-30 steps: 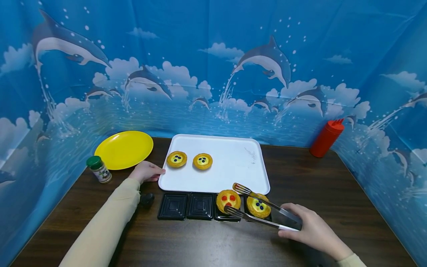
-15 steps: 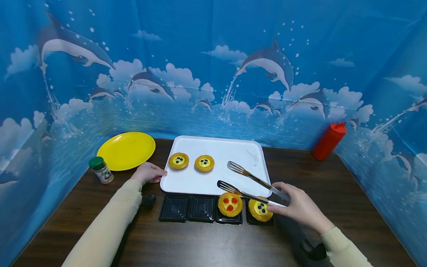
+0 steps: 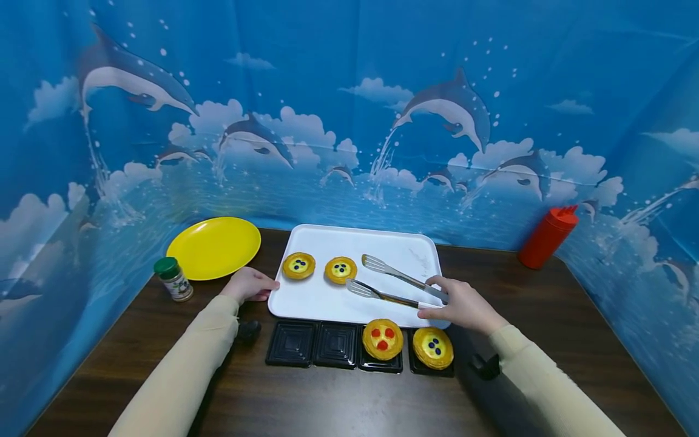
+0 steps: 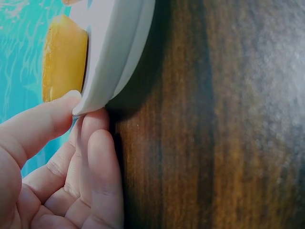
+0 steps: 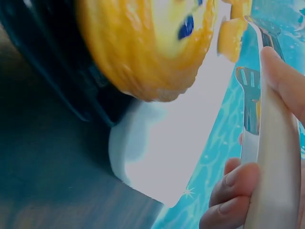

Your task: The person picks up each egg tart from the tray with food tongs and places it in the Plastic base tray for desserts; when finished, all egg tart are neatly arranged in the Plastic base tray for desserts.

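My left hand [image 3: 248, 284] pinches the left rim of a white tray [image 3: 314, 300], thumb on top and fingers against its underside in the left wrist view. On the tray sit two egg tarts with blue dots, one at the left [image 3: 298, 266] and one nearer the middle [image 3: 341, 269]. My right hand [image 3: 461, 306] grips metal tongs [image 3: 395, 298], their slotted tips spread apart over the tray just right of the middle tart. Near the tray's front edge, a tart with red dots [image 3: 383, 340] and a blue-dotted tart [image 3: 433, 348] rest on small black trays.
Two more black trays [image 3: 291, 344] lie in the same row at the left. Behind my left hand are a yellow plate [image 3: 215, 249] and a green-capped jar [image 3: 175, 280]. A red squeeze bottle [image 3: 547, 238] stands at the back right, before a dolphin-print curtain [image 3: 338, 139].
My right hand has carried the open tongs left and away from me, from above the front tarts to over the white tray. My left hand keeps its hold on the rim.
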`<state>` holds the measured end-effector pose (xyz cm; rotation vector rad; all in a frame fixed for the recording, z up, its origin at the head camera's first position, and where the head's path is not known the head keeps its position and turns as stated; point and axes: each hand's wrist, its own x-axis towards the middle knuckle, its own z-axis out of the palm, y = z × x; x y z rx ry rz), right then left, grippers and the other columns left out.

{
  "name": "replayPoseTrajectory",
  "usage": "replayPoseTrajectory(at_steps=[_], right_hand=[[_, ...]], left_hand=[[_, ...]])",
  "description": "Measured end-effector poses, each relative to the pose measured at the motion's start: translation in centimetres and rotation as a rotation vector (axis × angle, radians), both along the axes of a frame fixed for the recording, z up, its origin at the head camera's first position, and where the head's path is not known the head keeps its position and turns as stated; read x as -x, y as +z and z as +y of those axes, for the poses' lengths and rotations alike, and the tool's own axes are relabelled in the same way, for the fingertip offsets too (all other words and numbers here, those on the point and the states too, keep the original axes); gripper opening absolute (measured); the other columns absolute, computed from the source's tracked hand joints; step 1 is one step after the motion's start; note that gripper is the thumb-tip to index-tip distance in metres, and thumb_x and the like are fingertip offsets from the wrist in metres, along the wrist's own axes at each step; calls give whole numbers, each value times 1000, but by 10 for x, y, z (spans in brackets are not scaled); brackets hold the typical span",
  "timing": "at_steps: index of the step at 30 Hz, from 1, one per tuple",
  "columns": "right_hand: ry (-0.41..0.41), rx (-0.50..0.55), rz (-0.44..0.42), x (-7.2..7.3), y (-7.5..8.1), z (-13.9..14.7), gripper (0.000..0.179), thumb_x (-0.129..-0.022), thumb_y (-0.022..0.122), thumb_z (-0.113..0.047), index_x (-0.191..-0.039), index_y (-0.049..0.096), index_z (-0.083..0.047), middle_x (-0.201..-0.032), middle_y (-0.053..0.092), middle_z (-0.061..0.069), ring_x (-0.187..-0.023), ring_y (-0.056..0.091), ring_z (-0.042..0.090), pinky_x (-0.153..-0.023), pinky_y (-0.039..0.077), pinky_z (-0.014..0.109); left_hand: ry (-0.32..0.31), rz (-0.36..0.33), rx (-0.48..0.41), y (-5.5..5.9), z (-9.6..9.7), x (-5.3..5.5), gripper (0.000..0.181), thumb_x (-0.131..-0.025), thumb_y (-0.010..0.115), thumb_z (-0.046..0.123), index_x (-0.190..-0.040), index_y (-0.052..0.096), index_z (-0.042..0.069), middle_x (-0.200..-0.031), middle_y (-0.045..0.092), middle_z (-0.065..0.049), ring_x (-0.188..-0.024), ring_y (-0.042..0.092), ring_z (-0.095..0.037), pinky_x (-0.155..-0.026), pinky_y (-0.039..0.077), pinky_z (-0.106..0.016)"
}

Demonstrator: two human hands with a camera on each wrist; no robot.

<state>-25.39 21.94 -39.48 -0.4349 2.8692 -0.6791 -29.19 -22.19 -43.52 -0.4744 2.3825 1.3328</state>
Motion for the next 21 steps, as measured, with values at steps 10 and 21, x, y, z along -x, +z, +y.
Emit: replayPoseTrajectory(at_steps=[10, 21], right_hand=[[-2, -51, -55, 25, -8, -13, 70, -71, 78, -52, -125, 57, -13, -120, 61, 15, -91, 55, 25, -82, 53, 45], [33, -55, -91, 41, -9, -27, 68, -71, 79, -50, -125, 56, -14, -119, 62, 13, -86, 55, 22, -74, 52, 38]], left_hand=[[10, -4, 19, -7, -2, 3, 36, -87, 70, 24, -110, 67, -3, -87, 69, -9, -66, 62, -14, -66, 54, -19], [1, 17, 22, -8, -3, 4, 35, -88, 69, 23, -109, 66, -4, -87, 69, -9, -64, 61, -12, -65, 54, -20]])
